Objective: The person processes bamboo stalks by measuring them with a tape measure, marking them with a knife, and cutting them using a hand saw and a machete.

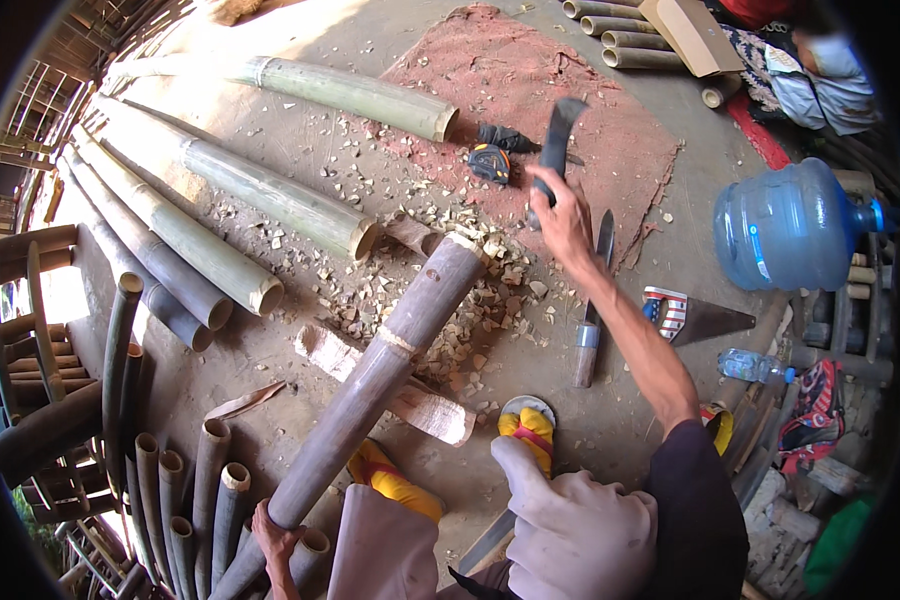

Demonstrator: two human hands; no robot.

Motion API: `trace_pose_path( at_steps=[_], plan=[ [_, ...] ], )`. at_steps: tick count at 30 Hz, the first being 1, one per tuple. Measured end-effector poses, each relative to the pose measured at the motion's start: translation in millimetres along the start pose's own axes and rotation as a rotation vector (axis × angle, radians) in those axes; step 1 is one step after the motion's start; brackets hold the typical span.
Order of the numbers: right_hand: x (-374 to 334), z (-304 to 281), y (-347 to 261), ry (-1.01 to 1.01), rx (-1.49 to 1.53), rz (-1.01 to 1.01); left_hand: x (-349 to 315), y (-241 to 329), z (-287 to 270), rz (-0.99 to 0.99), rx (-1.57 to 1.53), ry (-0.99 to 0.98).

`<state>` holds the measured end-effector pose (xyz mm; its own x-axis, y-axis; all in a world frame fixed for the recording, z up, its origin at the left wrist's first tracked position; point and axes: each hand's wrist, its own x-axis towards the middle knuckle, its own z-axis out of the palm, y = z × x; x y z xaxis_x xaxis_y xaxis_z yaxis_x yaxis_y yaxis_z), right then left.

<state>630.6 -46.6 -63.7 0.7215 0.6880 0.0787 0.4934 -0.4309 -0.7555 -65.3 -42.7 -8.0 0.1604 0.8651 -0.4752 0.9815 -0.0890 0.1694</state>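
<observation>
A thick bamboo pole (370, 370) slants from the lower left up to the middle, its cut far end resting among wood chips (470, 340). My left hand (276, 545) is closed around its near part. Raised to the right of the pole's far end, my right hand (567, 215) grips a machete (558, 140) with a dark, slightly blurred blade pointing up. Beneath the pole lies a split piece of bamboo (435, 410). A second long blade with a handle (586, 350) lies on the floor below my right forearm.
Long bamboo poles (270, 195) lie at the left, and several upright ones (210, 480) stand near me. A tape measure (489, 163) sits on a red mat (610, 130). At the right are a handsaw (705, 318), a large blue water jug (785, 225) and a small plastic bottle (752, 365).
</observation>
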Motion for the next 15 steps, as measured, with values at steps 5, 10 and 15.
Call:
trace_pose_path(
  at_steps=[5, 10, 15],
  plan=[
    [147.9, 19.8, 17.7, -0.016, -0.396, -0.502, 2.8, -5.3, 4.3, -0.004, 0.013, 0.0],
    [191.5, 66.6, 23.9, -0.11, -0.447, -0.544, -3.5, -11.2, 8.1, -0.022, 0.02, 0.038],
    [205.7, 80.9, 31.9, -0.196, -0.434, -0.541, -1.7, -8.2, 9.2, -0.031, 0.033, 0.044]
  ],
)
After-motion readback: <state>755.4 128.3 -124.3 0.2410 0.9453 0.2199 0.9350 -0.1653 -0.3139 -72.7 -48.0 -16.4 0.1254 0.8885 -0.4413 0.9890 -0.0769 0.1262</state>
